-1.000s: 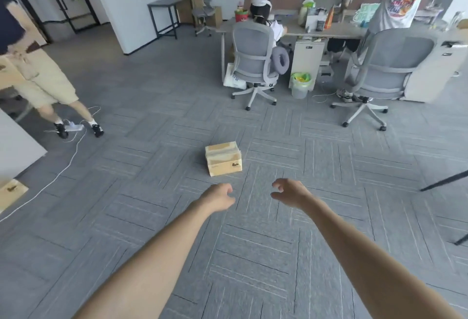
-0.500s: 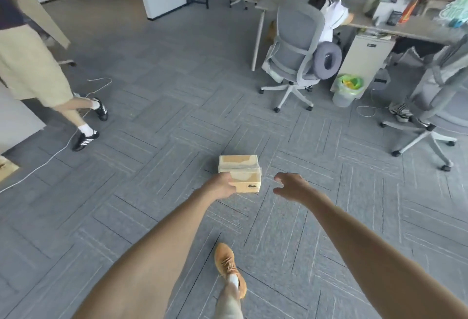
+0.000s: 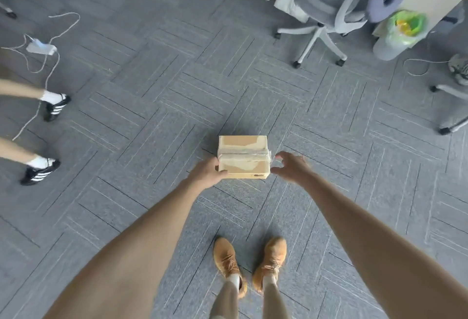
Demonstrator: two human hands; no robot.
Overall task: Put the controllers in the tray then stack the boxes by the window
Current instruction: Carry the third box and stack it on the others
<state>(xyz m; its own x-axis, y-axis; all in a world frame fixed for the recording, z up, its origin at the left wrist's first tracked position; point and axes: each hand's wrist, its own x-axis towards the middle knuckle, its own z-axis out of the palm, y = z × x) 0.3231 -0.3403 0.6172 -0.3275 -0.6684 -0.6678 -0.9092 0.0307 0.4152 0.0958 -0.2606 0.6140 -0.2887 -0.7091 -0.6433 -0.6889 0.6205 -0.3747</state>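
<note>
A small cardboard box (image 3: 242, 151), taped across its top, lies on the grey carpet just ahead of my feet. My left hand (image 3: 206, 173) is against the box's left end, thumb on its near-left corner and fingers curled round the side. My right hand (image 3: 291, 168) hovers at the box's right end with fingers spread and curved, its fingertips just at the tape edge, holding nothing. No controllers, tray or window are in view.
A grey office chair (image 3: 326, 2) and a bin with a green bag (image 3: 397, 35) stand at the far right. Another person's legs in black shoes (image 3: 40, 171) are at the left, near a power strip (image 3: 40, 47) with loose cables.
I have stepped up to the box and bent over it, so the view tilted down. My left hand has taken the box's left end and my right hand has opened beside its right end.
</note>
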